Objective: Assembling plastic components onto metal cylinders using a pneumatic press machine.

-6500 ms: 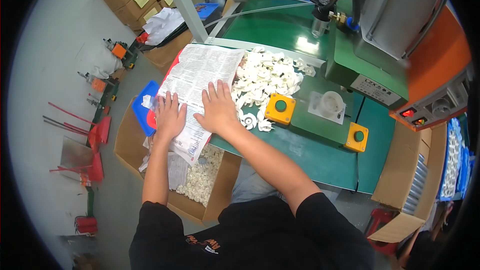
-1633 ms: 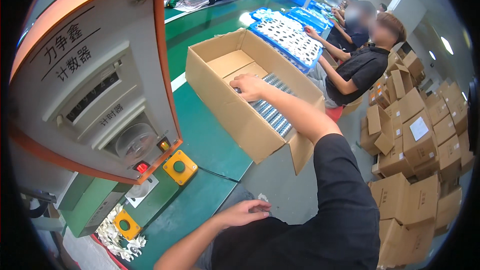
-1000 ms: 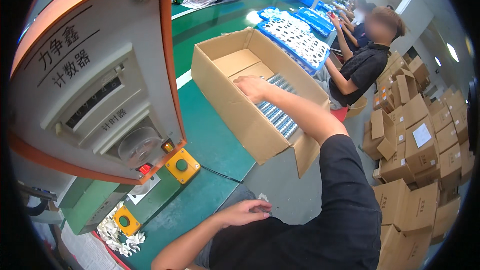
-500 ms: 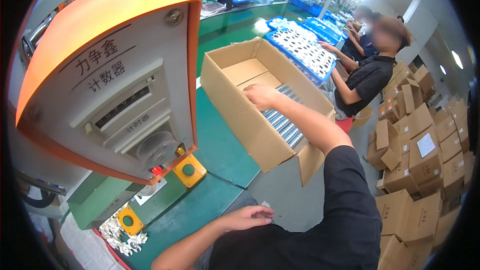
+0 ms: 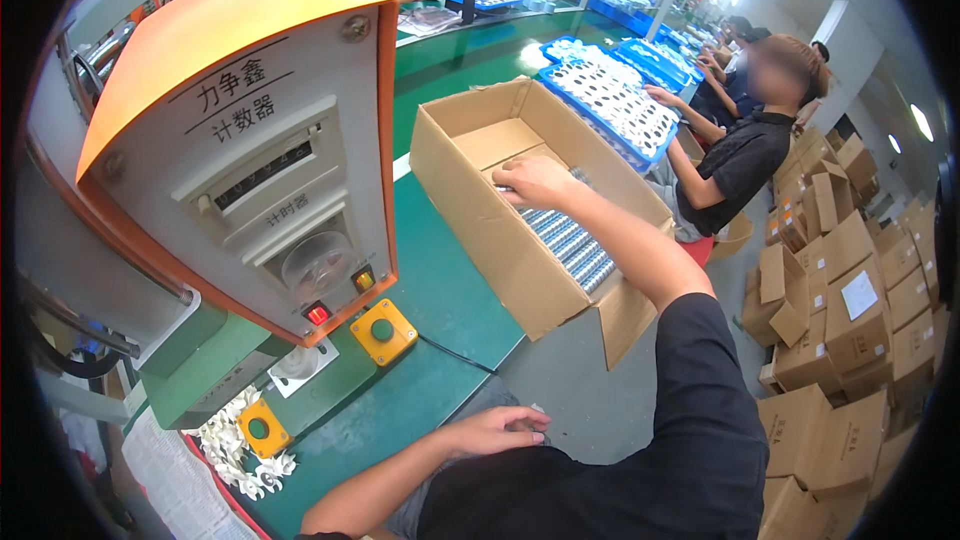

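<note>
My right hand (image 5: 537,183) reaches into an open cardboard box (image 5: 470,205), near its left wall. Its fingers are bent and pressed together; a small silvery bit shows by the fingertips, too little to name. Under and beside that hand, rows of small round silvery-blue metal parts (image 5: 572,248) lie packed in the box. My forearm crosses over the box's right side and hides some of them. Holding nothing, my left hand (image 5: 497,430) rests at my lap by the table edge, its fingers loosely stretched and a little apart.
An orange-and-white machine (image 5: 260,140) stands at left, with yellow button boxes (image 5: 383,333) at its base. White plastic pieces (image 5: 230,450) lie beside it. Beyond the box is a blue tray (image 5: 610,105) of white parts, with a co-worker (image 5: 745,160) close by. Cartons (image 5: 840,310) are stacked at right.
My right hand has shifted slightly within the box, its fingers more curled in now. The view has tilted a little, showing more of the machine. My left hand stays at my lap.
</note>
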Demonstrator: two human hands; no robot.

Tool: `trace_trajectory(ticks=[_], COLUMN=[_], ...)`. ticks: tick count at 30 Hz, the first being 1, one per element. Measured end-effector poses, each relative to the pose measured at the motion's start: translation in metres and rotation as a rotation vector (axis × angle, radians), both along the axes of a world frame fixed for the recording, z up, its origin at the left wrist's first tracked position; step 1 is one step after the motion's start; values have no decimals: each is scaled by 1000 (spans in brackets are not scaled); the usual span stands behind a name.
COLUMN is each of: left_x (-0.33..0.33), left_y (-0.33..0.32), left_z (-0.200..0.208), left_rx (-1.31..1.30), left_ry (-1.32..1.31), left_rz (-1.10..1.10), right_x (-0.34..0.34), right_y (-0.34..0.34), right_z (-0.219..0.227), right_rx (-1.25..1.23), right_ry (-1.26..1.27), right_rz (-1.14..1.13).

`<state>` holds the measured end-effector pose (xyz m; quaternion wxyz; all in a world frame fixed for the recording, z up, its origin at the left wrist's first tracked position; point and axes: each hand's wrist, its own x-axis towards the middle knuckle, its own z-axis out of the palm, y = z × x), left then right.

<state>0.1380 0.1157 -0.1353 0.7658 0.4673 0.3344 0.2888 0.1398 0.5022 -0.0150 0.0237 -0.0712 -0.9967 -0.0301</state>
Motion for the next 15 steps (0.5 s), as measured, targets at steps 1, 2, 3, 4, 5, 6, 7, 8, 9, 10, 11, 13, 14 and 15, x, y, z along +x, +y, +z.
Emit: trace_trajectory(ticks=[1,2,3,4,5,6,7,8,9,10,11,13,14,15], left_x=[0,0,0,1,1,2,2,2,3,4,5,7,7,8], left_y=[1,2,2,2,2,2,2,2,2,1,0,-1,-3,-4], left_z=[1,1,2,2,3,4,5,7,8,8,6,3,1,0], left_rx=[1,15,28,30,25,20,22,20,18,19,27,34,36,38], left_ry=[2,19,35,36,41,47,48,63,78,79,83,88,88,86], left_rz=[1,-7,-13,-13,-21,-28,-25,-31,-37,-35,-41,-46,-47,-46], right_x=[3,7,9,12,14,16,15,12,10,5,-2,-22,-35,-49], right_y=[1,11,10,8,11,11,10,8,0,-10,-20,-40,-52,-66], right_z=[5,1,11,22,28,38,47,56,66,76,84,92,93,94], right_rx=[38,78,83,88,109,125,141,145,147,159,171,188,204,206], right_ry=[-2,124,135,145,174,219,264,322,323,366,408,398,385,358], right_rz=[-32,37,-4,-47,-72,-76,-79,-44,-42,6,56,168,278,336])
